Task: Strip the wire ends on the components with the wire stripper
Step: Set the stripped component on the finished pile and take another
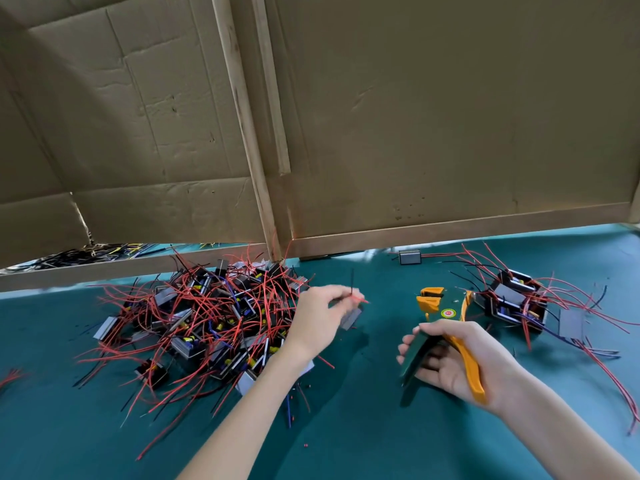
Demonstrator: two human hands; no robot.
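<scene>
My left hand (320, 318) pinches a red wire and a black wire (352, 284) of a small grey component (350, 318) that hangs below the fingers, just right of the big pile. My right hand (460, 358) grips the green and orange wire stripper (441, 308) by its handles, its jaws pointing away from me and apart from the wires. A large heap of components with red and black wires (211, 320) lies on the green mat at the left. A smaller group of components (516, 301) lies at the right.
A cardboard wall with wooden battens (249, 133) stands along the back of the green mat (363, 427). One lone component (409, 257) sits by the wall's base. Black wires (79, 254) lie behind the left batten. Short wire offcuts dot the mat.
</scene>
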